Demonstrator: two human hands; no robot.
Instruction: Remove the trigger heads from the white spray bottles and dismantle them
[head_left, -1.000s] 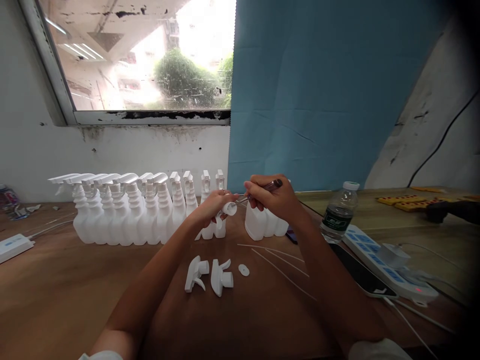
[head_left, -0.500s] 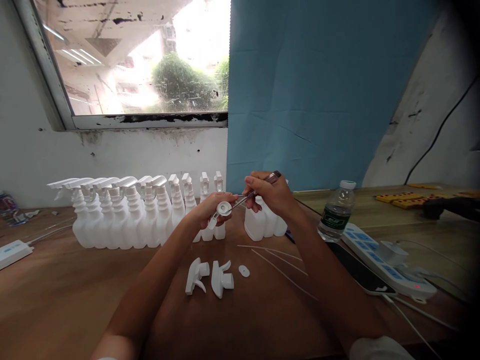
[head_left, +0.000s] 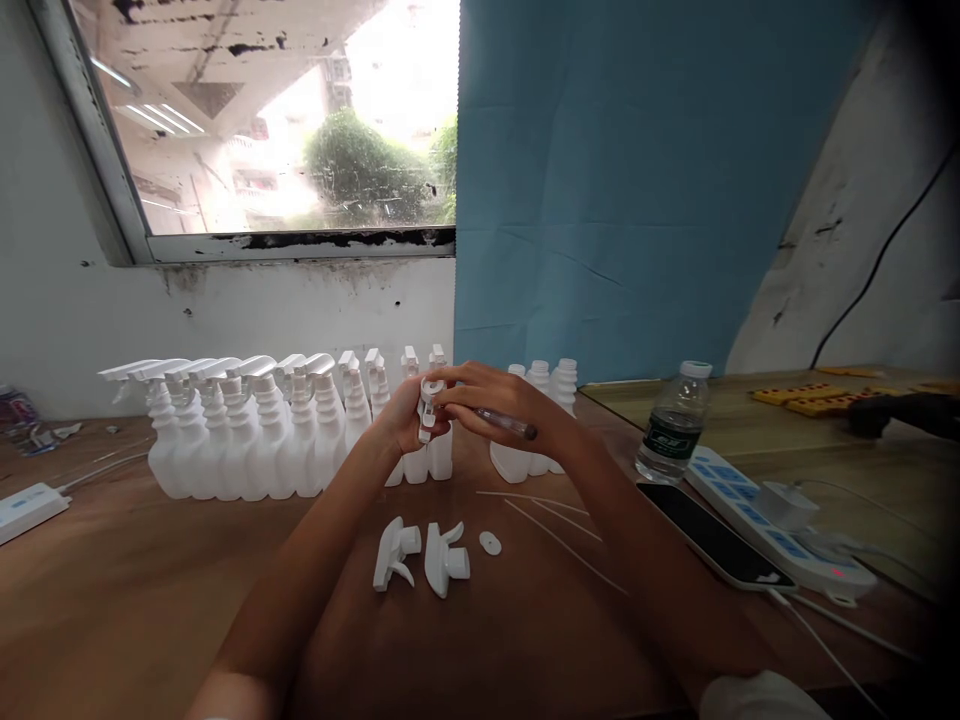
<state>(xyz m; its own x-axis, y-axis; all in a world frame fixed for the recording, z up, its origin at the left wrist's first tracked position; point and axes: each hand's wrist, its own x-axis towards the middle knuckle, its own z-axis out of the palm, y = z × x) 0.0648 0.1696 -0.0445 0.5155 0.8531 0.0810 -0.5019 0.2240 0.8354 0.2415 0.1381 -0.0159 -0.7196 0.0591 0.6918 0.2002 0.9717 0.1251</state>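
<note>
My left hand is closed round a white trigger spray head, holding it up with its round opening towards me. Fingers of my right hand reach over and touch the same head. In that right hand lies a slim screwdriver-like tool with a clear brownish handle; its tip is hidden. On the table below are a spray head, another spray head and a small white disc. Thin white tubes lie to the right, partly under my right forearm.
A row of white spray bottles with heads stands at the back left. White bottles without heads stand behind my right hand. To the right are a water bottle, a phone and a power strip with cables.
My right hand has moved left onto the spray head, and the tool has swung so its handle points right and down. The held head has turned and shifted slightly left and up.
</note>
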